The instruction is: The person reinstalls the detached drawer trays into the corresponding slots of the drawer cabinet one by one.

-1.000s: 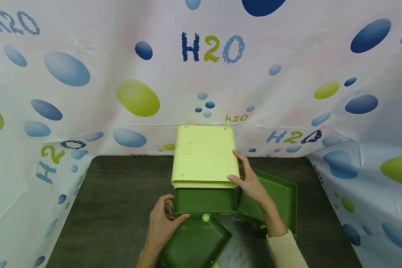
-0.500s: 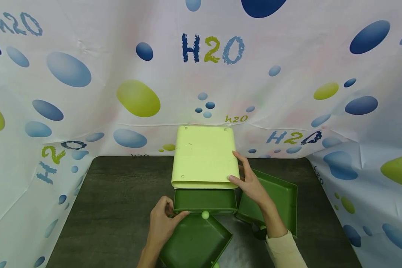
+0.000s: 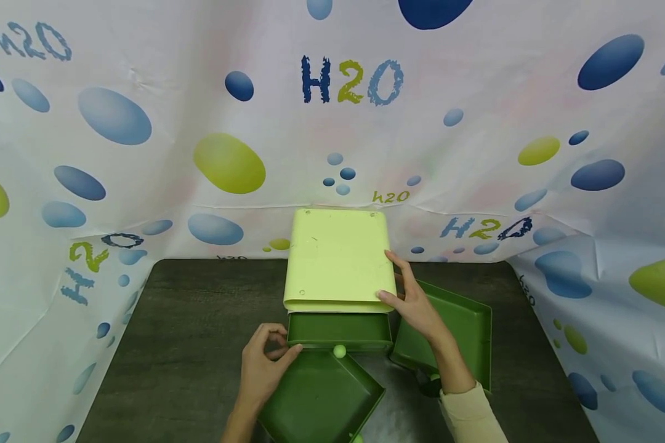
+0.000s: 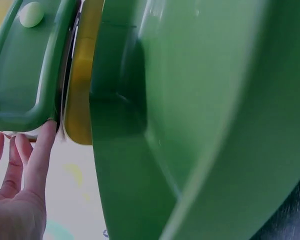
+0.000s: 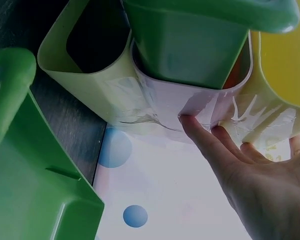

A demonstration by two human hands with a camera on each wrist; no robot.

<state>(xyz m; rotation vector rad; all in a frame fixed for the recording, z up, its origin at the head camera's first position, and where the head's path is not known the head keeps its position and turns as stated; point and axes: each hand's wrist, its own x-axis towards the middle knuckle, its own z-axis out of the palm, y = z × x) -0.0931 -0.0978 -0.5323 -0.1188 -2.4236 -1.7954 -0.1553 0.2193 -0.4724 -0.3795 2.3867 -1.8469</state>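
A stacked desk organizer of open-ended shells has a pale yellow top shell (image 3: 340, 258). A green drawer (image 3: 338, 329) with a round light-green knob (image 3: 339, 351) sits partly inside its lilac-white middle shell (image 5: 162, 97). My left hand (image 3: 260, 372) is at the drawer's front left corner; in the left wrist view the tip of one finger (image 4: 40, 155) touches that corner. My right hand (image 3: 415, 307) rests against the organizer's right side, its thumb near the top shell's front edge. In the right wrist view, its fingertips (image 5: 202, 135) touch the shells' side.
Another green drawer (image 3: 321, 397) lies at an angle in front, under the inserted drawer's knob. A third green drawer (image 3: 468, 332) lies on the right, partly behind my right forearm. The dark tabletop (image 3: 188, 344) ends at a printed white curtain (image 3: 443, 147).
The green drawer has slid farther into the organizer, away from me. My left hand has moved slightly left, and its thumb now reaches only the drawer's corner. My right hand stays in place.
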